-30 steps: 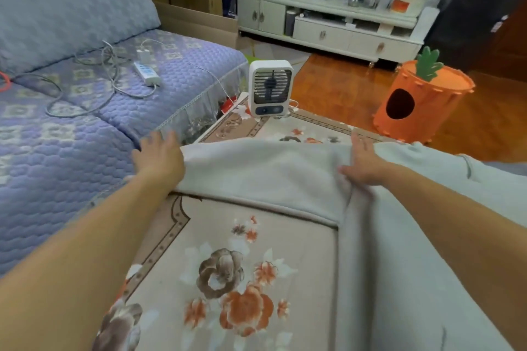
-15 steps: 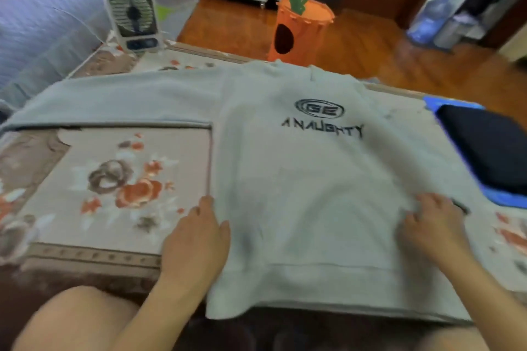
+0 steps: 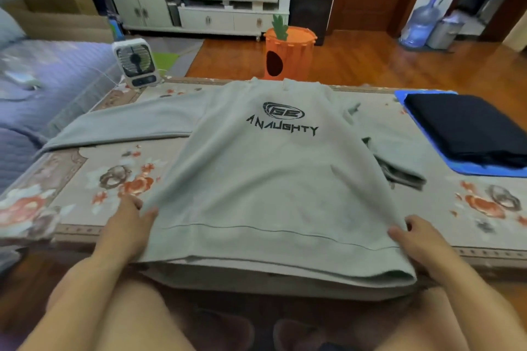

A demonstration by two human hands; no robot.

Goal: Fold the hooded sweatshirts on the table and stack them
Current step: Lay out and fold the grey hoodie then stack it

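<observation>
Grey sweatshirt (image 3: 265, 179) lay flat on table (image 3: 71, 179), hem overhanging near edge. Left hand (image 3: 129, 225), right hand (image 3: 419, 239) gripped hem corners. Soft, limp fleece (likely light); best held at hem corners, shoulders.

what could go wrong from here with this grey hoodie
The grey hooded sweatshirt's hem hangs over the table's near edge where the left hand and right hand hold it, so it may slide off. The right sleeve is bunched and could fold in creased. The left sleeve might brush the small fan.
</observation>
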